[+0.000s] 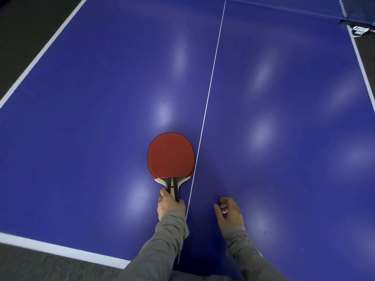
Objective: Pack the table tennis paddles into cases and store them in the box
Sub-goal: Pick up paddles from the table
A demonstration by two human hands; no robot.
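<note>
Holding the red paddle (171,157) by its handle in the left hand (171,203), fingers clenched, low over the blue table (284,98). Right hand (229,211) hanging loose, empty. Needing a case next; none showing.

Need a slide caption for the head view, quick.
Left hand grips the red-rubber wooden-handled paddle over the blue table tennis table; right hand hovers empty.
</note>
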